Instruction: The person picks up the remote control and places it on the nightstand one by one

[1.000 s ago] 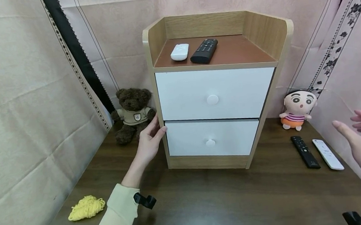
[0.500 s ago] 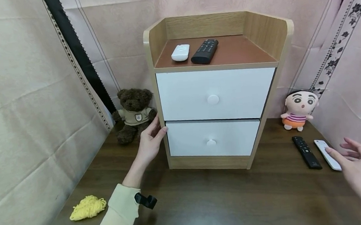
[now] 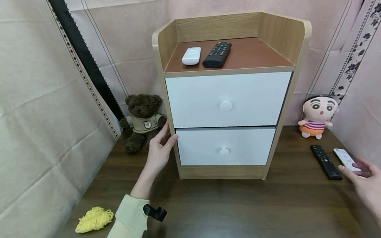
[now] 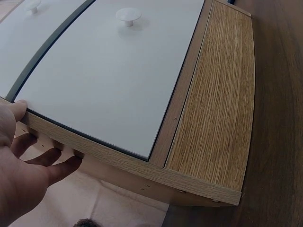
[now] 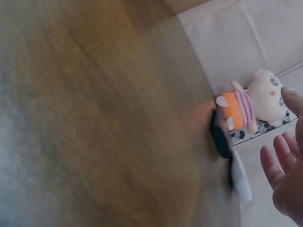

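The right hand [image 3: 369, 182] reaches over the near end of the slim white remote control [image 3: 342, 157] on the brown table [image 3: 214, 220], to the right of the two-drawer cabinet [image 3: 223, 172]; its fingers are parted and grasp nothing, and whether a fingertip touches the remote I cannot tell. The slim black remote control [image 3: 325, 162] lies just beside it on the cabinet side, its near end close to the thumb, while the pale cloth [image 3: 379, 108] hangs near on the other side. Beyond both remotes sits a plush doll [image 3: 317, 116] in a striped top and orange shorts. The left hand [image 3: 160, 150] clenches nothing: its thumb rests on the cabinet's front edge and its fingers touch the side panel. Near that hand a brown teddy bear [image 3: 143, 117] sits against the backdrop, with a bundle of yellow yarn [image 3: 94, 219] nearer the camera. On the cabinet's top shelf lie a short white remote [image 3: 191, 56] and a chunky black remote [image 3: 217, 55]. The bear's shirt bears a shield-shaped badge too small to read; the remotes' button markings are likewise illegible.
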Demonstrator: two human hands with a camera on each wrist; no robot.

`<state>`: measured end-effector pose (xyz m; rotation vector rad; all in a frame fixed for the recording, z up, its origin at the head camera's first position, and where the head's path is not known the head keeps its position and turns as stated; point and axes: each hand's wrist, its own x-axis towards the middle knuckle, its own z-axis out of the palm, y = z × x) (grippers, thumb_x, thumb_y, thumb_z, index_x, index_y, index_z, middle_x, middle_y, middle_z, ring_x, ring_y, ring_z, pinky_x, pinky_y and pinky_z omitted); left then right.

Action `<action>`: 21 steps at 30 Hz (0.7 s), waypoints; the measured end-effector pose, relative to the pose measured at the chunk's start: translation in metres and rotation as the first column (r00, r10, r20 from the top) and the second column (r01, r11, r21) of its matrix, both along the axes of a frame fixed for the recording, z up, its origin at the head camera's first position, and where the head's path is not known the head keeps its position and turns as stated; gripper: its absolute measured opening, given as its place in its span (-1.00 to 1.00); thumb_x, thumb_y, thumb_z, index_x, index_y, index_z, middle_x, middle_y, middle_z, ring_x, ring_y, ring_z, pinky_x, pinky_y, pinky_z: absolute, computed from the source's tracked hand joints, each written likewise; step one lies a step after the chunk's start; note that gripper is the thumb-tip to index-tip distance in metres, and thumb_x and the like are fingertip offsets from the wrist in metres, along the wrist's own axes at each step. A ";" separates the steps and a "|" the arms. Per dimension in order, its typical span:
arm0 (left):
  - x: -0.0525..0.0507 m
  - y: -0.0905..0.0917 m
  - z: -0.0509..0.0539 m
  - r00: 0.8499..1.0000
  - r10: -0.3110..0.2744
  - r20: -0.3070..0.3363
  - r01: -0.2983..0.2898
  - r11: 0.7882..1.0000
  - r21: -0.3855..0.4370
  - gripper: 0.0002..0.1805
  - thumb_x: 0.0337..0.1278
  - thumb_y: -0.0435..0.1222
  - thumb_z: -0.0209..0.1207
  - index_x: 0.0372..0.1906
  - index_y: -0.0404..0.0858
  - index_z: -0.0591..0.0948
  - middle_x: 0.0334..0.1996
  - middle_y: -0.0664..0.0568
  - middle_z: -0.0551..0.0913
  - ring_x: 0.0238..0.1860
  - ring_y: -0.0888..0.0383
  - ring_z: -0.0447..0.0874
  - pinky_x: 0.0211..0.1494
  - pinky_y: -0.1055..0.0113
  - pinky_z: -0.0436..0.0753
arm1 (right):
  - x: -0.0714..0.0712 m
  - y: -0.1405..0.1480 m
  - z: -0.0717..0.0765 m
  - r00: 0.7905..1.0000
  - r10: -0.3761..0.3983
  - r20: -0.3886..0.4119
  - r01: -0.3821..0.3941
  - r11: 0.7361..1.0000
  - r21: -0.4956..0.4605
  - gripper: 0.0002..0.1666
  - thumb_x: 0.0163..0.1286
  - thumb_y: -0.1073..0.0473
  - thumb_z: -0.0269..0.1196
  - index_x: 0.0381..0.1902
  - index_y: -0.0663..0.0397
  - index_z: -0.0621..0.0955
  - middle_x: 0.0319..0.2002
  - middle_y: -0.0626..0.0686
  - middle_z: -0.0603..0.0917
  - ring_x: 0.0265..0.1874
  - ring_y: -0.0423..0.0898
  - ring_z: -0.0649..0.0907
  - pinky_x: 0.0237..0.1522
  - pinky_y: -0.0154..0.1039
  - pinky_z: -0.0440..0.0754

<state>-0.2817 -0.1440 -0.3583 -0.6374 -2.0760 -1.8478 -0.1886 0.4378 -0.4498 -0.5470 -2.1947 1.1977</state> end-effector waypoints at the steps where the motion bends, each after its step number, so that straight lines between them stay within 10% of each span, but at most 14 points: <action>1: 0.000 0.000 0.000 1.000 0.002 -0.002 -0.002 1.000 -0.002 -0.32 0.52 -0.35 0.15 0.60 -0.20 0.19 0.51 -0.11 0.29 0.46 -0.04 0.34 0.41 0.11 0.43 | -0.001 0.001 -0.002 1.000 0.007 0.013 -0.007 1.000 0.001 -0.17 0.27 0.08 0.51 0.41 0.31 0.48 -0.46 -0.71 0.44 -0.49 -0.69 0.47 -0.47 -0.70 0.40; 11: -0.001 0.000 -0.001 0.999 0.008 -0.033 -0.009 1.000 -0.012 -0.31 0.52 -0.31 0.17 0.60 -0.23 0.20 0.51 -0.12 0.31 0.45 -0.07 0.36 0.37 0.12 0.47 | -0.008 0.001 -0.023 0.983 0.008 0.184 -0.018 0.998 0.053 -0.06 0.29 -0.14 0.47 0.43 0.32 0.44 -0.34 -0.55 0.45 -0.55 -0.70 0.42 -0.52 -0.56 0.44; 21: -0.003 -0.001 -0.004 1.000 0.004 -0.015 -0.004 1.000 -0.004 -0.33 0.53 -0.34 0.15 0.60 -0.18 0.21 0.50 -0.09 0.31 0.45 -0.06 0.36 0.37 0.14 0.47 | -0.014 -0.005 -0.030 0.977 -0.011 0.214 -0.012 0.994 0.107 -0.05 0.31 -0.09 0.47 0.48 0.30 0.39 0.12 0.35 0.62 -0.55 -0.76 0.31 -0.44 -0.54 0.37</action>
